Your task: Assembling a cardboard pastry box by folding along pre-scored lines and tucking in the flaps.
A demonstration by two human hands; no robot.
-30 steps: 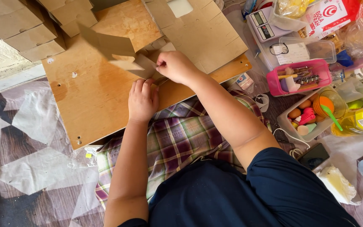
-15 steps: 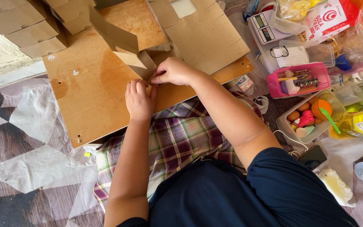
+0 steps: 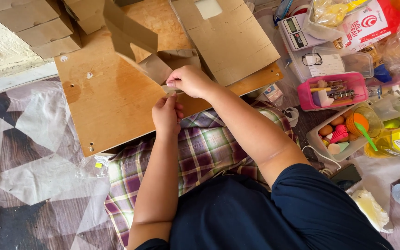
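Together, both hands pinch a folded brown cardboard piece point(image 3: 137, 44) over the wooden board point(image 3: 112, 99): right hand point(image 3: 190, 81) grips its near edge, left hand point(image 3: 165, 113) steadies beneath, seemingly keeping the crease taut.

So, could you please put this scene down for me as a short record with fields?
Setting: person seated on the floor at a wooden board
Left hand: pinching the near edge of a brown cardboard strip
Right hand: gripping the same strip just above
Strip: bent, its far end raised off the board
Behind: flat cardboard sheet, stacked cardboard boxes
To the right: pink tray, clear tub of small coloured items
Lap: plaid cloth
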